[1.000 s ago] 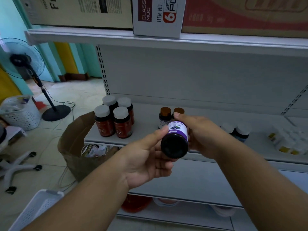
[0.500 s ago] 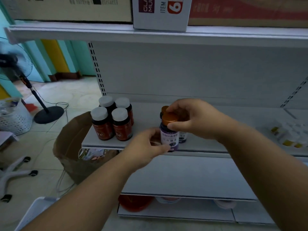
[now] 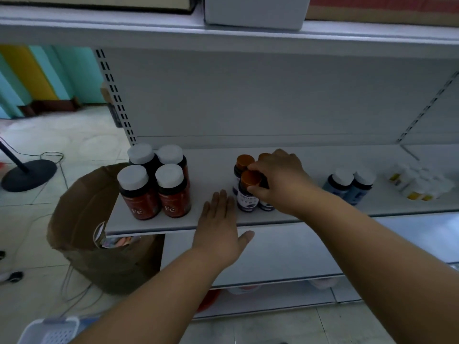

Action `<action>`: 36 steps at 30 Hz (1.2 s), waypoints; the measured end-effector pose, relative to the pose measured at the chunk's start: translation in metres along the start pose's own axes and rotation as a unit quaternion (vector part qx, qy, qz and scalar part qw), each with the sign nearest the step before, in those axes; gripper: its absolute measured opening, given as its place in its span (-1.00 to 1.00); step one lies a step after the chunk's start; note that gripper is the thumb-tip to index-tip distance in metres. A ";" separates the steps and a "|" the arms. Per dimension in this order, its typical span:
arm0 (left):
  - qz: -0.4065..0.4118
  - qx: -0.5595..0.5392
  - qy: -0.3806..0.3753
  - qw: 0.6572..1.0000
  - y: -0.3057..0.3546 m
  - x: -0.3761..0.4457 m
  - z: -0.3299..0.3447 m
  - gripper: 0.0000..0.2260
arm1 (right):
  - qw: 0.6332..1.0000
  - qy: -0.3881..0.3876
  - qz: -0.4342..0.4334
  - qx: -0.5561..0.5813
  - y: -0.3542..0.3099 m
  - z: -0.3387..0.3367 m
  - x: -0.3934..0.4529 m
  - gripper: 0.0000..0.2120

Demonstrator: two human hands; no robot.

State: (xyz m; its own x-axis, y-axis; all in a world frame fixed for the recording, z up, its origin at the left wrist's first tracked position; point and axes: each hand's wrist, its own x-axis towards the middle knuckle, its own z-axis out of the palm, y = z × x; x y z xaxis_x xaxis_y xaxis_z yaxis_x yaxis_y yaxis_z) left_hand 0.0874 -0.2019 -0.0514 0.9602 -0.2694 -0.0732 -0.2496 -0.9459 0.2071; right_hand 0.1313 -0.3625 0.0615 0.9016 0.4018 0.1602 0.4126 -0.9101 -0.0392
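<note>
- Step shown: an orange-capped bottle [image 3: 247, 196] with a purple label is being set into its group on the white shelf [image 3: 213, 165].
- Position of the bottle: it stands upright near the shelf's front edge. It is directly in front of a second orange-capped bottle [image 3: 244, 162] and just beside a third one that the hand largely hides.
- Right hand [image 3: 283, 180]: the fingers are curled over the cap and neck, and the bottle is pinched from above and from the right.
- Left hand [image 3: 219, 229]: it is held flat over the front edge, palm down and holding nothing. Its straight fingers [image 3: 221, 202] end just beside the bottle; contact cannot be confirmed.
- Recommended handling: the base should be felt to sit flat before the grip is loosened, since the bottle is narrow and is held high.
- The label is best turned to the front and the bottle squared with its neighbours.
- Release: the fingers should be lifted straight up, so that the caps behind are not knocked.
- Risk: a sideways pull could tip the bottle towards the edge, where the flat left hand is placed to stop it.
- Nearby stock: the white-capped red bottles [image 3: 154, 187] are well apart on the left, and the blue bottles [image 3: 350, 184] on the right.
</note>
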 end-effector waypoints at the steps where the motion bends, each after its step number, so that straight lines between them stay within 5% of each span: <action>1: -0.007 0.002 -0.002 1.000 0.002 0.001 0.001 -0.16 | 1.000 0.009 0.001 -0.002 0.000 0.003 0.001 -0.58; 8: -0.013 0.045 -0.032 0.998 -0.001 0.003 0.006 -0.09 | 0.998 0.055 0.000 -0.009 0.003 0.020 -0.004 -0.60; 12: -0.016 0.041 -0.054 0.998 -0.002 0.005 0.004 -0.07 | 0.985 0.146 0.055 0.079 0.014 0.020 -0.015 -0.56; 19: -0.023 0.044 -0.059 0.997 -0.001 0.006 0.004 -0.06 | 0.965 0.115 0.134 0.196 0.016 0.044 -0.026 -0.65; 26: -0.022 0.036 -0.050 0.998 -0.003 0.004 0.002 -0.04 | 0.932 0.197 0.124 0.276 0.013 0.023 -0.050 -0.74; 29: -0.012 -0.084 0.020 0.996 0.003 -0.010 -0.012 -0.15 | 0.895 0.176 0.152 0.382 0.005 -0.001 -0.064 -0.81; 32: 0.011 -0.276 0.128 0.953 0.018 -0.041 -0.030 -0.29 | 0.858 0.147 0.153 0.468 -0.005 -0.017 -0.071 -0.84; 36: 0.054 -0.437 0.108 0.891 0.035 -0.080 -0.052 -0.48 | 0.816 0.151 0.151 0.537 -0.024 -0.032 -0.075 -0.84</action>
State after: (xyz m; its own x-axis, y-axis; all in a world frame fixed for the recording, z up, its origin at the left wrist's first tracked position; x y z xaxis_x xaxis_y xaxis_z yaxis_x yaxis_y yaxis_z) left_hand 0.0084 -0.2042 0.0129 0.9620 -0.2190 0.1631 -0.2394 -0.3894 0.8894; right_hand 0.0500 -0.3737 0.0823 0.9771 -0.0142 0.2122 0.1996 -0.2833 -0.9380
